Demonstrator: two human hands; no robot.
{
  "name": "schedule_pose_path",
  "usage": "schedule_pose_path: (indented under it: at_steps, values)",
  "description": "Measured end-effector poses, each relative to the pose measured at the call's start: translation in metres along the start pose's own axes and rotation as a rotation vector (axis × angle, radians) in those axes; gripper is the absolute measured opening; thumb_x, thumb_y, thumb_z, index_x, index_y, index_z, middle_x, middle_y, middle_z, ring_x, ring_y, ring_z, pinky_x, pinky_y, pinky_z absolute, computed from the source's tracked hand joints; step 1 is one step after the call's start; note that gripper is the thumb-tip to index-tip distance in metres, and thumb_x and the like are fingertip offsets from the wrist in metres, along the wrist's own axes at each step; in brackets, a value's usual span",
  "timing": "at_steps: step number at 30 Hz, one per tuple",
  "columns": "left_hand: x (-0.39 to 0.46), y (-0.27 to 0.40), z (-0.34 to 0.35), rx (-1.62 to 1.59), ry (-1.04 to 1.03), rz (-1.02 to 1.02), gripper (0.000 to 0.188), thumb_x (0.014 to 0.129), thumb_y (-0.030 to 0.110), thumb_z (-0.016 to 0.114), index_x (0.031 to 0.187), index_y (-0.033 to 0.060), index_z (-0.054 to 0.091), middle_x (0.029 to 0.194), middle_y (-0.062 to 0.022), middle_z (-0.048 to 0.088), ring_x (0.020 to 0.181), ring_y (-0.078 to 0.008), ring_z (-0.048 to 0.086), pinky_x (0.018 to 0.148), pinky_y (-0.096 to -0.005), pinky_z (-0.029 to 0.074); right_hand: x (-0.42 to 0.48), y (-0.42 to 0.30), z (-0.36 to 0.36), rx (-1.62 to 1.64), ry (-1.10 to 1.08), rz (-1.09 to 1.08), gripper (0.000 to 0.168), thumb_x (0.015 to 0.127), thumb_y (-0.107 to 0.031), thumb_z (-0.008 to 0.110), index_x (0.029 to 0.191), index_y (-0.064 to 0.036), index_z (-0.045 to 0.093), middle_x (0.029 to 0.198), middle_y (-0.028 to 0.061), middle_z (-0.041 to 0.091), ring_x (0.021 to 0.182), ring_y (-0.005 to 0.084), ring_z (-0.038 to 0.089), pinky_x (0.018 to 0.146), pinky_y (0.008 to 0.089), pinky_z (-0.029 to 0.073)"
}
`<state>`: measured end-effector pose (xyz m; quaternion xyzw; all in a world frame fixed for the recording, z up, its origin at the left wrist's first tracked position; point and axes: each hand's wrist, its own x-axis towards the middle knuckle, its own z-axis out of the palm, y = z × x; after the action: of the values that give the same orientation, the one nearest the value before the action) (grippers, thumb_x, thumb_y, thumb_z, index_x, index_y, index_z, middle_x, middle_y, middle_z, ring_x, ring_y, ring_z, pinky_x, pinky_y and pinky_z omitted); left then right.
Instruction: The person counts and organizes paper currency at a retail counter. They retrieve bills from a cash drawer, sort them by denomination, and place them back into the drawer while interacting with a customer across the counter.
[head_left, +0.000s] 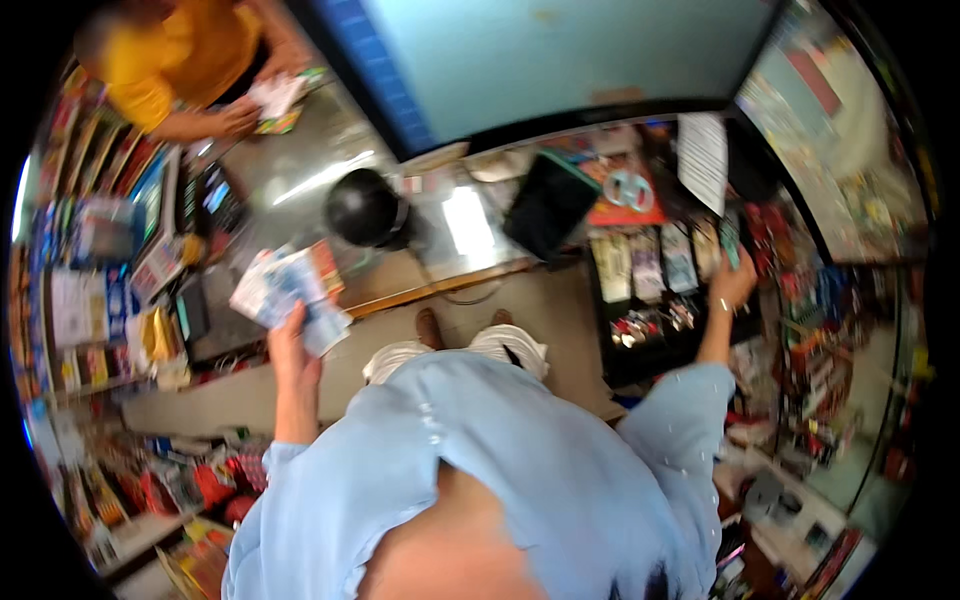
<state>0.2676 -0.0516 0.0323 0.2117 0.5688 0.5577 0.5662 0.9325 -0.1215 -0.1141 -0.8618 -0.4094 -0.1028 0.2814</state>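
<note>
My left hand (294, 352) grips several banknotes (289, 285), fanned out over the counter's near left edge; pinkish, bluish and reddish notes show among them. On the right, my right hand (731, 281) is at the far right end of an open cash drawer (611, 360), with a greenish note (729, 238) between its fingers. Sorted notes (645, 270) lie side by side in the drawer's upper slots, and coins (634, 328) fill compartments in front of them. A printed paper sheet (703, 161) hangs down just above the right hand.
A large monitor (570, 67) stands at the top. On the metal counter (300, 172) are a black dome-shaped device (364, 208), a dark box-like device (551, 204) and a white roll (628, 189). Across it, a person in yellow (195, 60) holds papers. Packed shelves (97, 315) line the left.
</note>
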Motion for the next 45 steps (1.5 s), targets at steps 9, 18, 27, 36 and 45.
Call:
schedule_pose_path:
  at_steps: [9,18,27,36,45]
  values:
    - [-0.005,0.011,0.041,-0.147,-0.169,0.003,0.035,0.088,0.002,0.052,0.122,-0.0007,0.048,0.111,-0.0148,0.06,0.096,-0.0303,0.063,0.083,-0.0408,0.052,-0.176,-0.193,-0.078,0.697,-0.622,0.155,0.01,0.086,-0.006,0.062,0.092,0.001,0.064,0.084,0.007,0.062,0.072,0.0123,0.058,0.065,0.0237,0.047]
    - [-0.004,0.029,0.001,-0.164,-0.385,-0.078,0.039,0.084,-0.001,0.053,0.122,-0.001,0.048,0.11,-0.0156,0.061,0.098,-0.0293,0.063,0.084,-0.0392,0.053,-0.189,-0.455,-0.098,1.12,-0.699,-0.551,0.037,0.078,-0.002,0.066,0.114,0.001,0.057,0.109,0.0128,0.058,0.084,0.0198,0.06,0.065,0.0272,0.05]
    - [0.017,0.058,-0.088,-0.11,-0.41,-0.146,0.033,0.082,-0.004,0.054,0.114,0.0005,0.056,0.106,-0.0097,0.064,0.095,-0.0199,0.062,0.085,-0.0338,0.05,-0.228,-0.605,-0.044,1.09,-0.97,-0.43,0.023,0.083,-0.018,0.068,0.092,0.002,0.06,0.074,0.005,0.059,0.063,0.0097,0.052,0.054,0.0237,0.041]
    - [0.055,0.084,-0.164,-0.248,-0.331,-0.231,0.032,0.083,-0.003,0.055,0.115,0.0006,0.054,0.107,-0.0099,0.062,0.092,-0.0196,0.062,0.079,-0.0361,0.054,-0.288,-0.666,-0.019,1.278,-1.071,-0.21,0.011,0.086,-0.01,0.064,0.086,0.0,0.06,0.069,-0.0055,0.052,0.061,0.0014,0.043,0.053,0.0177,0.035]
    - [0.071,0.088,-0.183,-0.023,-0.482,-0.334,0.028,0.084,-0.002,0.053,0.112,-0.0005,0.055,0.104,-0.0087,0.061,0.091,-0.0178,0.061,0.079,-0.0336,0.051,-0.278,-0.71,-0.019,0.755,-1.067,-0.512,0.02,0.082,-0.017,0.068,0.08,0.002,0.061,0.067,0.0012,0.057,0.061,0.0069,0.047,0.055,0.0236,0.039]
